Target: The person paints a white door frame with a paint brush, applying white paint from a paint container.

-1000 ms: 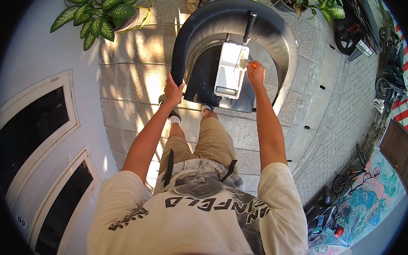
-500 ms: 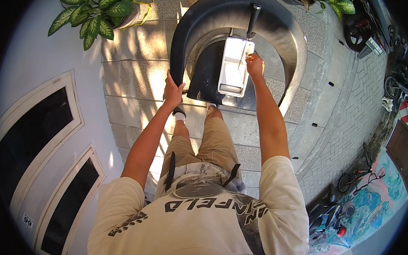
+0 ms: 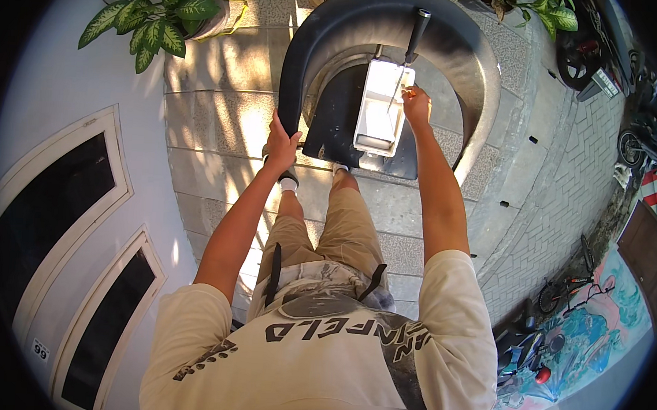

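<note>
A black, curved-back armchair stands in front of me. On its dark seat rests a long white tray, brightly lit and divided near its front end. A tool with a black handle and thin metal shaft slants into the tray, its handle up toward the backrest. My right hand is at the tray's right side, its fingers closed in a pinch; something small and orange shows at the fingertips, too small to name. My left hand lies against the front end of the chair's left arm, fingers stretched along it, thumb apart.
Potted leafy plants stand at the far left and far right. A pale wall with dark framed windows runs along the left. Beyond the paving on the right are motorbikes, a bicycle and a painted wall.
The chair, tray and hands sit slightly further right in the view, along with a small shift of the whole scene. Both hands keep their places on the chair and at the tray.
</note>
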The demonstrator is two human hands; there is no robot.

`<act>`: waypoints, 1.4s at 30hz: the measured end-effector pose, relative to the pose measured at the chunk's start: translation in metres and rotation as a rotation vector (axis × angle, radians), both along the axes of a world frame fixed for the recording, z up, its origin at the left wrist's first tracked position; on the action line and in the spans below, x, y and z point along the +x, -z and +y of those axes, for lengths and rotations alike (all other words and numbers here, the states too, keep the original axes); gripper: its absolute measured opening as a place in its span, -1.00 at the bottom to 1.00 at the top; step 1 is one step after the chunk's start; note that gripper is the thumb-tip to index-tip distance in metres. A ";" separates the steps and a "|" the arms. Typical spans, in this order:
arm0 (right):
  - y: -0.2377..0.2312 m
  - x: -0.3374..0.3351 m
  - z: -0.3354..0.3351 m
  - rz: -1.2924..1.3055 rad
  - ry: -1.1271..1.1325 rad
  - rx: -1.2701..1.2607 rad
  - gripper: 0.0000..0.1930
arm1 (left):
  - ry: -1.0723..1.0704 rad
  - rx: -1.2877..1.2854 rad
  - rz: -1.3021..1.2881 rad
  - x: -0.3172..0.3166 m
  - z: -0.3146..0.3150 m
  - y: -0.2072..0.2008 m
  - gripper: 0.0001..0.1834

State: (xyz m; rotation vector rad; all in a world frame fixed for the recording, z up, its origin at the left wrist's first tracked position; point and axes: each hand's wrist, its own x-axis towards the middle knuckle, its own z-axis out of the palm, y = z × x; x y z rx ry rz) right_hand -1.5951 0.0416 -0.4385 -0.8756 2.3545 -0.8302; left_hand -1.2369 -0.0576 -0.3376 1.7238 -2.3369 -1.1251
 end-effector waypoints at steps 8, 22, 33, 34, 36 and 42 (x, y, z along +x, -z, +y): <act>-0.009 0.004 0.002 0.050 0.014 -0.022 -0.78 | 0.008 0.051 0.003 0.001 -0.003 0.001 -0.03; -0.039 0.043 0.064 0.052 -0.452 0.057 -0.81 | 0.021 0.048 -0.025 0.005 -0.002 0.007 -0.01; -0.043 0.037 0.059 0.054 -0.387 0.069 -0.79 | -0.017 0.033 -0.008 0.000 0.003 0.012 0.00; -0.042 0.035 0.061 0.058 -0.417 0.085 -0.80 | -0.015 0.031 -0.005 -0.002 0.003 0.010 0.00; -0.047 0.037 0.059 0.047 -0.401 0.063 -0.80 | -0.029 0.054 -0.035 0.001 0.002 0.009 0.00; -0.059 0.037 0.076 0.019 -0.154 -0.089 -0.82 | -0.055 0.198 -0.131 0.004 -0.005 0.008 0.05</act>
